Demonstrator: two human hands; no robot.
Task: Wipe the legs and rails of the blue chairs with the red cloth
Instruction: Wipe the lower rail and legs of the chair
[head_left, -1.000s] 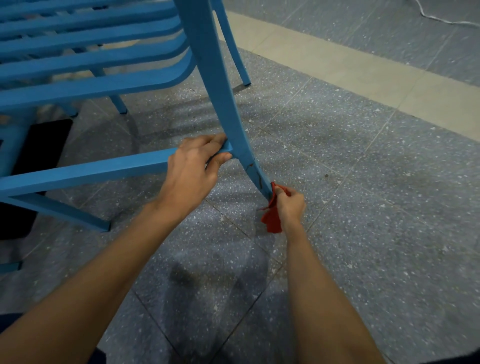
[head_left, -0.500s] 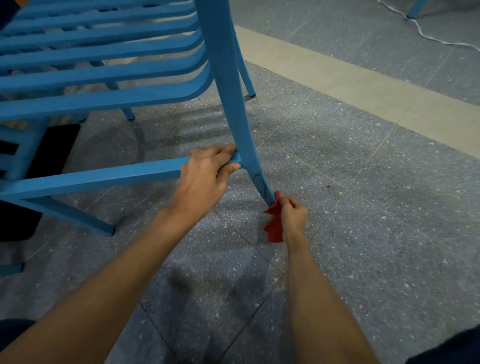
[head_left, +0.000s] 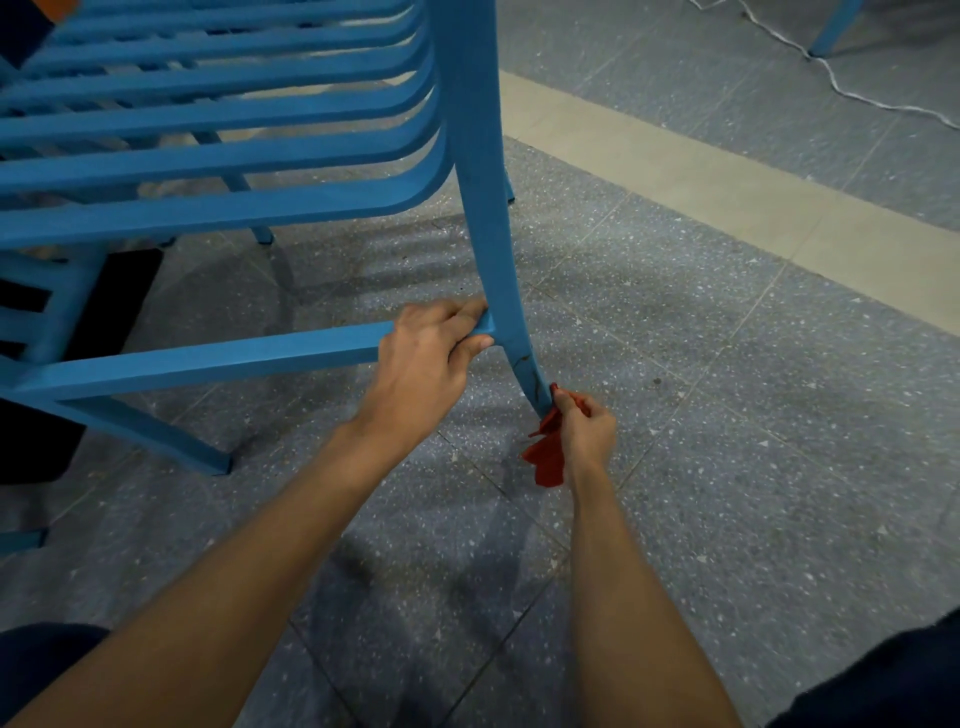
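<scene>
**Hands on the chair leg and rail**

Right hand (head_left: 588, 431), at about 4 o'clock from the middle of the view, is closed around the red cloth (head_left: 546, 457) and presses it against the foot of the blue chair leg (head_left: 485, 218), low down where the leg curves to the floor (head_left: 753, 415). A loose end of the cloth hangs below the fist, toward 6 o'clock, just above the tiles. Dark scuff marks show on the leg just above the cloth.

Left hand (head_left: 428, 358), near the centre, is wrapped shut around the lower side rail (head_left: 208, 358) right where it joins that same leg, fingers over the top and thumb underneath. The rail runs from there toward 9 o'clock.

Seat slats (head_left: 218, 150) of the blue chair (head_left: 457, 78) fill the 10 to 12 o'clock area. Other blue legs stand on the floor behind and at 8 o'clock. A pale strip of flooring (head_left: 727, 182) crosses from 12 toward 3 o'clock, and a white cable (head_left: 852, 96) lies at 1 to 2 o'clock, near another blue leg (head_left: 831, 26) at the top edge. Both forearms reach in from the lower edge.
</scene>
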